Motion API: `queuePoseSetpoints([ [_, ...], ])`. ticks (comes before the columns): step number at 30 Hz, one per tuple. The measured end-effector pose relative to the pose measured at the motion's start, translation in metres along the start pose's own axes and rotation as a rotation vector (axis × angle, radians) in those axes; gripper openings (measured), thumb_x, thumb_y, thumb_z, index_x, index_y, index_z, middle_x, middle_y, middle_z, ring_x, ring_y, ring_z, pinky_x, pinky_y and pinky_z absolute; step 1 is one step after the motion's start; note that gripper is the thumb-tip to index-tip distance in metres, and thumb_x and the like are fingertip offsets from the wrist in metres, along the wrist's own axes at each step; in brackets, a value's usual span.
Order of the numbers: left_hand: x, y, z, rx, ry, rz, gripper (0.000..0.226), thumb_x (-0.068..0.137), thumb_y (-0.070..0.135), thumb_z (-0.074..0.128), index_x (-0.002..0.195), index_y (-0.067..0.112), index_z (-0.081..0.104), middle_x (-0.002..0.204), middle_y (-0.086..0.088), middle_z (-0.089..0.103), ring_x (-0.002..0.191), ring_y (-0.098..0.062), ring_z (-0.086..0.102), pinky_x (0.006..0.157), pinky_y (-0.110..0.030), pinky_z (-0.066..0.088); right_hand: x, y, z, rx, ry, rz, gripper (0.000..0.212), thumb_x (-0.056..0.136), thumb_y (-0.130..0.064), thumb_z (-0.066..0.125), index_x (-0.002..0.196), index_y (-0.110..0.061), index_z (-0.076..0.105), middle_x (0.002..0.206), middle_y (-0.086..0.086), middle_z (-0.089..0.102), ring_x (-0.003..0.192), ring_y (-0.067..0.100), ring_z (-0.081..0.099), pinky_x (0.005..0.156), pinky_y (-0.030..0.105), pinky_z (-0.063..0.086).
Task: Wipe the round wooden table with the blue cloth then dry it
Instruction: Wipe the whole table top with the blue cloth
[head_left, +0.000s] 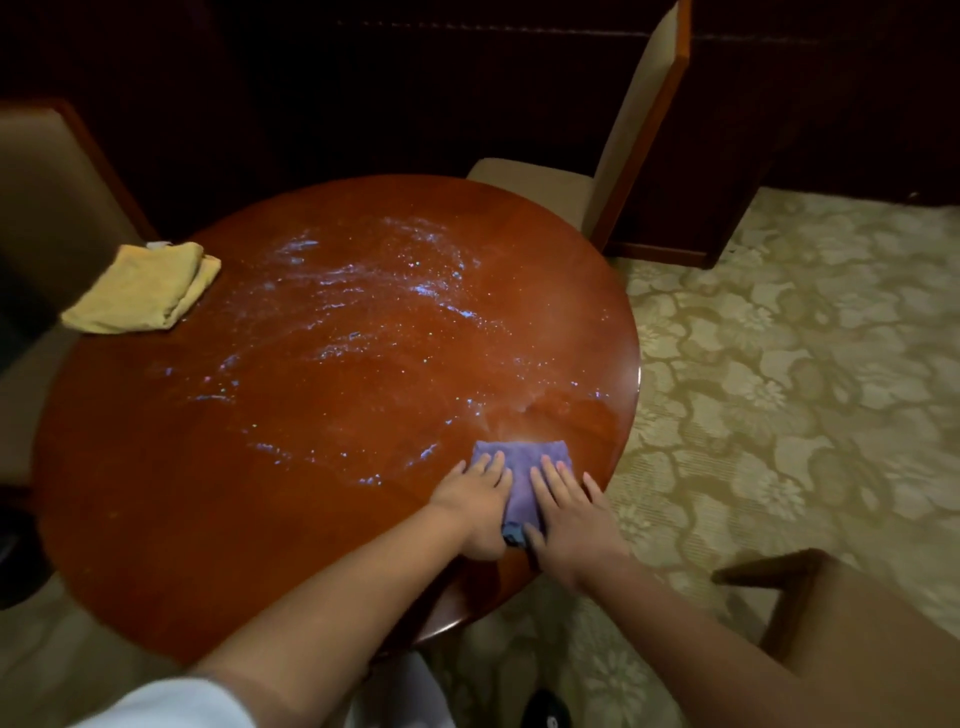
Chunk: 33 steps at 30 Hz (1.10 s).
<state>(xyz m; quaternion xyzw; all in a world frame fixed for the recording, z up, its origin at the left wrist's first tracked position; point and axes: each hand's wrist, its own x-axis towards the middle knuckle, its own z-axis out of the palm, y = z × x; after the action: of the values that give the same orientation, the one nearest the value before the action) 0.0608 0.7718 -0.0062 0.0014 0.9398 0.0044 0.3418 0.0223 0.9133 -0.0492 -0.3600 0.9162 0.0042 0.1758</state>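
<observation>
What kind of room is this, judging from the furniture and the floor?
Probably a hotel room or a formal sitting room: a polished round wooden table, upholstered wood-framed chairs around it, and a floral-patterned carpet.

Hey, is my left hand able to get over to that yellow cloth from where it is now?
Probably yes. The left hand presses flat on the blue cloth, holding nothing else, and bare wet table lies between it and the yellow cloth at the far left edge; it may need a lean.

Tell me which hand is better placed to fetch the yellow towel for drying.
Left, probably. The yellow towel lies at the table's far left edge, on the left hand side; the right hand would cross over. Both press the blue cloth.
</observation>
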Motion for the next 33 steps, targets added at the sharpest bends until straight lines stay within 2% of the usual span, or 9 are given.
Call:
queuePoseSetpoints([
  [2, 0.000, 0.006, -0.003, 0.049, -0.007, 0.035, 0.088, 0.088, 0.042, 0.048, 0.153, 0.009, -0.001, 0.159, -0.012, -0.008, 0.148, -0.024, -0.005, 0.120, -0.043, 0.002, -0.007, 0.004, 0.009, 0.027, -0.011, 0.026, 0.068, 0.073, -0.051, 0.035, 0.114, -0.010, 0.071, 0.122, 0.007, 0.066, 0.109, 0.022, 0.065, 0.097, 0.038, 0.028],
  [4, 0.006, 0.007, -0.014, 0.069, -0.011, 0.045, 0.085, 0.090, 0.044, 0.045, 0.153, 0.010, 0.000, 0.160, -0.010, -0.008, 0.148, -0.022, -0.004, 0.119, -0.046, 0.001, -0.004, 0.016, 0.011, 0.035, 0.007, 0.050, 0.068, 0.075, -0.051, 0.035, 0.119, -0.011, 0.069, 0.127, 0.005, 0.063, 0.115, 0.021, 0.062, 0.099, 0.037, 0.025],
  [10, 0.020, 0.010, -0.028, 0.019, -0.026, 0.043, 0.074, 0.096, 0.047, 0.038, 0.153, 0.016, 0.002, 0.160, -0.004, -0.008, 0.148, -0.019, -0.004, 0.118, -0.050, -0.001, 0.005, 0.043, -0.004, 0.010, 0.009, 0.022, 0.101, 0.064, -0.060, -0.014, 0.154, -0.016, 0.001, 0.158, -0.004, -0.007, 0.148, 0.016, -0.002, 0.117, 0.036, -0.006],
  [15, 0.012, 0.021, -0.030, 0.087, -0.042, 0.112, 0.063, 0.098, 0.047, 0.032, 0.152, 0.019, 0.014, 0.160, -0.005, 0.000, 0.147, -0.020, 0.007, 0.118, -0.048, 0.004, -0.021, 0.035, 0.022, 0.080, 0.025, 0.049, 0.069, 0.078, -0.049, 0.035, 0.122, -0.007, 0.065, 0.132, 0.010, 0.059, 0.118, 0.027, 0.059, 0.102, 0.036, 0.026],
  [21, 0.028, 0.029, -0.035, 0.140, 0.014, 0.087, 0.063, 0.099, 0.039, 0.037, 0.153, 0.019, 0.010, 0.161, -0.003, -0.002, 0.148, -0.019, 0.006, 0.117, -0.048, 0.005, -0.011, 0.055, 0.015, 0.095, 0.077, 0.081, 0.073, 0.081, -0.054, 0.030, 0.129, -0.008, 0.060, 0.137, 0.007, 0.055, 0.125, 0.023, 0.054, 0.111, 0.037, 0.027],
  [25, 0.037, 0.036, -0.040, 0.114, 0.057, 0.062, 0.064, 0.098, 0.035, 0.042, 0.152, 0.018, 0.013, 0.161, -0.004, 0.002, 0.147, -0.019, 0.008, 0.117, -0.048, 0.005, -0.003, 0.059, -0.003, 0.097, 0.024, 0.082, 0.098, 0.071, -0.058, -0.003, 0.152, -0.007, 0.016, 0.158, 0.004, 0.006, 0.148, 0.023, 0.010, 0.118, 0.037, 0.006],
  [28, 0.031, 0.048, -0.033, 0.182, 0.045, 0.069, 0.067, 0.096, 0.036, 0.045, 0.152, 0.017, 0.014, 0.160, -0.006, 0.004, 0.147, -0.021, 0.010, 0.118, -0.049, 0.001, -0.019, 0.049, 0.016, 0.128, 0.094, 0.108, 0.073, 0.078, -0.048, 0.030, 0.123, -0.002, 0.064, 0.134, 0.014, 0.056, 0.119, 0.026, 0.059, 0.098, 0.033, 0.046],
  [30, 0.030, 0.055, -0.030, 0.193, 0.026, 0.079, 0.070, 0.095, 0.039, 0.046, 0.152, 0.016, 0.014, 0.160, -0.007, 0.004, 0.147, -0.022, 0.009, 0.118, -0.049, -0.001, -0.029, 0.049, 0.022, 0.141, 0.056, 0.110, 0.064, 0.076, -0.045, 0.037, 0.114, -0.005, 0.070, 0.123, 0.011, 0.065, 0.107, 0.020, 0.066, 0.083, 0.033, 0.055],
  [33, 0.040, 0.056, -0.037, 0.129, 0.030, 0.073, 0.071, 0.096, 0.045, 0.040, 0.153, 0.017, 0.009, 0.160, -0.006, -0.002, 0.148, -0.021, 0.002, 0.117, -0.051, -0.003, -0.016, 0.062, 0.015, 0.155, 0.134, 0.158, 0.066, 0.074, -0.043, 0.035, 0.115, -0.004, 0.069, 0.125, 0.011, 0.064, 0.108, 0.025, 0.066, 0.086, 0.040, 0.053],
])
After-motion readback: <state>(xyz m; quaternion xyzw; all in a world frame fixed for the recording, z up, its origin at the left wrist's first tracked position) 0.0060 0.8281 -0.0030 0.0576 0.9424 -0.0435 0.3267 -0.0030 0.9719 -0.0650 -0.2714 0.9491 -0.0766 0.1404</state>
